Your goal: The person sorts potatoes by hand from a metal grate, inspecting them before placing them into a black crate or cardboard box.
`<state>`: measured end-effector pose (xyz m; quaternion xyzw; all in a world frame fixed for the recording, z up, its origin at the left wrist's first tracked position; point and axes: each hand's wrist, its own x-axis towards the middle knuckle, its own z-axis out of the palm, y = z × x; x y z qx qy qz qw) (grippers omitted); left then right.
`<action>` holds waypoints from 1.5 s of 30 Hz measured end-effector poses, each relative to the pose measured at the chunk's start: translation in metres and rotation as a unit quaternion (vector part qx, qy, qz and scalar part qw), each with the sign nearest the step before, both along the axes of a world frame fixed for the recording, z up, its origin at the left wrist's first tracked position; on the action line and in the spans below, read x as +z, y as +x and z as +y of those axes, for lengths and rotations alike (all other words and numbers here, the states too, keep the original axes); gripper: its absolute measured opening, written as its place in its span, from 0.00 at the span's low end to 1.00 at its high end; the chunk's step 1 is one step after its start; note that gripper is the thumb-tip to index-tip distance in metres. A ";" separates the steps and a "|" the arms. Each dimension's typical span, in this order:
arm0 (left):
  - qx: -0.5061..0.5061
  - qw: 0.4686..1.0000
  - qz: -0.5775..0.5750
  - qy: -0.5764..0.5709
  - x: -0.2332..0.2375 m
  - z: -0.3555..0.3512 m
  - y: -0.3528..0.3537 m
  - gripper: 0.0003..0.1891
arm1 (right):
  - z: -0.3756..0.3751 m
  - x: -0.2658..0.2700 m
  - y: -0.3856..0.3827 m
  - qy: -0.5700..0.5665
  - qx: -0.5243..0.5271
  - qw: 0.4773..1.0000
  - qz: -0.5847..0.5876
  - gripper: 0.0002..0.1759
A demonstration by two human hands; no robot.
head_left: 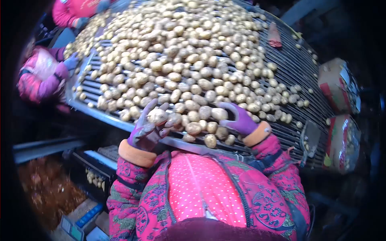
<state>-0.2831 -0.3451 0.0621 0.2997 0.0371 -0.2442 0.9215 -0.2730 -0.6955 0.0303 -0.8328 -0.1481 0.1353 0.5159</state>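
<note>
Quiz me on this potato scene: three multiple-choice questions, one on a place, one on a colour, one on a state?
1. Where do the cardboard boxes stand, relative to the belt? A left; B right; C on it.
2. The left hand wears a glove that is: A purple; B yellow; C white.
3. The left hand is: A empty; B holding a potato; C pocketed.
1 B: they sit past the belt's right edge. 2 A: purple, orange cuff. 3 B: fingers curl round it.

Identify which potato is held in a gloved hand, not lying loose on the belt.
The pale potato cupped by the purple-gloved fingers of the left hand, at the near edge of the belt.
</note>
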 end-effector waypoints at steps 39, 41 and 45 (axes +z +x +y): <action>0.045 0.766 -0.453 0.454 -0.042 -0.062 0.003 0.22 | 0.121 0.031 -0.011 -0.065 -0.008 0.978 -0.197 0.39; 0.060 0.719 -0.469 0.509 -0.037 -0.054 0.000 0.23 | 0.129 0.022 -0.005 -0.057 0.005 0.977 -0.203 0.36; -0.027 0.998 0.009 0.065 -0.025 -0.045 -0.010 0.27 | 0.129 0.012 0.004 0.060 -0.058 0.994 -0.071 0.23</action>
